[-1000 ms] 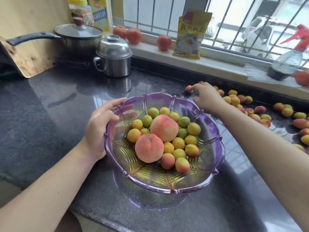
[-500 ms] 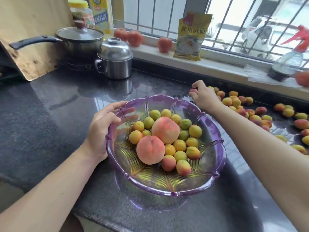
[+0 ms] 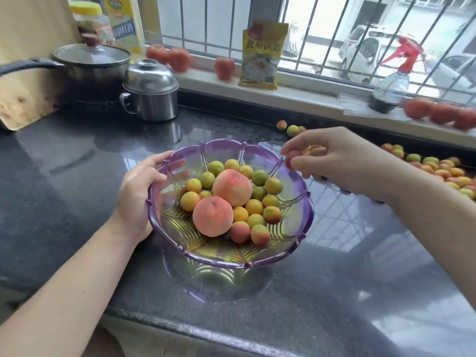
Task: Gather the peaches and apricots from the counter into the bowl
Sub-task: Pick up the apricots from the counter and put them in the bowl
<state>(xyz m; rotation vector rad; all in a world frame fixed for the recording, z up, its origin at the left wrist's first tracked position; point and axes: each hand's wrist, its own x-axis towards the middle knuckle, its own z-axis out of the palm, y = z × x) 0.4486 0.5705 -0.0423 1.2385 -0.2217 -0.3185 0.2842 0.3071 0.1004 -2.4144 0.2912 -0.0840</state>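
Item: apricot (image 3: 292, 158), pinched in your right hand (image 3: 334, 161); bowl (image 3: 307, 210) centre lies at 8 o'clock.

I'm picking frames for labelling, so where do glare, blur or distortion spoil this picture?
Head view: window glare washes the counter right of the bowl; tomatoes on the sill at far right are smeared; the wide lens bends the frame edges; the right hand and its apricot look slightly soft; fruit in the bowl is sharp.
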